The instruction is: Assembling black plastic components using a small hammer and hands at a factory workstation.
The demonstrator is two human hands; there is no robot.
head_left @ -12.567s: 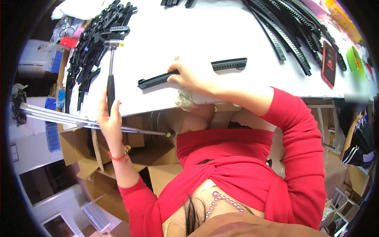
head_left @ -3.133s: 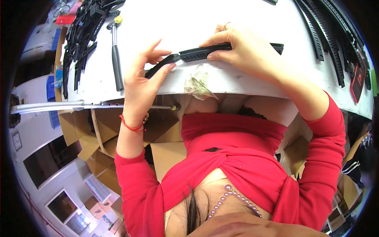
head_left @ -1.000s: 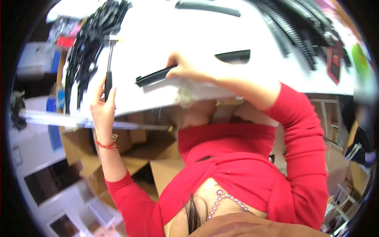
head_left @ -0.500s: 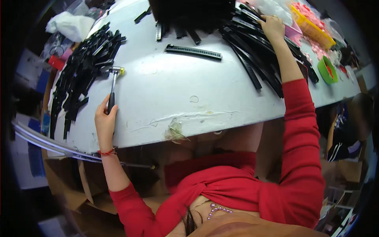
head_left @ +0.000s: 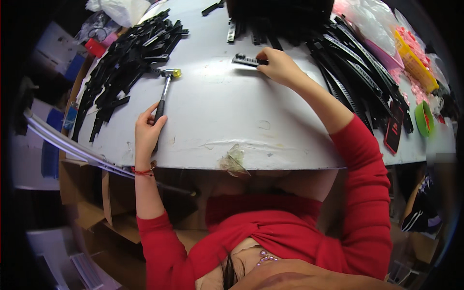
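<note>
Moved left from the strip pile (head_left: 355, 63), right hand (head_left: 279, 66) pinches one black strip (head_left: 247, 60) while left hand (head_left: 149, 129) curls fingers around the hammer (head_left: 166, 89).

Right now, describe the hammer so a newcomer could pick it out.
On the white table, find the heap of black parts at left. Just right of it, the left hand holds the hammer, whose yellow tip those parts lack.
</note>
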